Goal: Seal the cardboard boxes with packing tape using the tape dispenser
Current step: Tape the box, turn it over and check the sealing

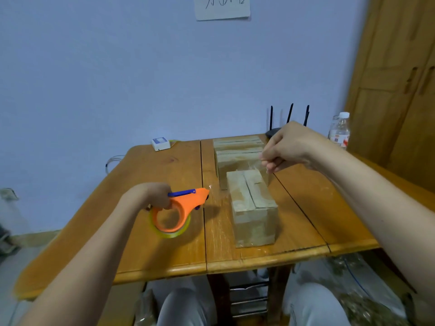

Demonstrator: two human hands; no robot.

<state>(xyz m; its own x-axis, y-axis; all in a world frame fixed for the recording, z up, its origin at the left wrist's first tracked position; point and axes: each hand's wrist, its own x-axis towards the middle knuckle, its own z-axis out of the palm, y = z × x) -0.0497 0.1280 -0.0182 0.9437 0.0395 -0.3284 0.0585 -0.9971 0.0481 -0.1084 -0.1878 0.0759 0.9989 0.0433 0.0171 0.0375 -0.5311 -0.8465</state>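
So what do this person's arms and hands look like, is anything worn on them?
Both forearms are bare up to the frame edge: no sleeves show. The left hand and right hand wear no gloves, and I see no watch, ring or bracelet. The fingers are bare too.

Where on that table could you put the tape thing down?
The table's left leaf is bare, from the white device at the back to the near edge, under the tape dispenser. A bare strip lies right of the boxes. The middle is crowded with boxes.

Orange tape dispenser (181, 209) held above table, left of three closed cardboard boxes (251, 205).
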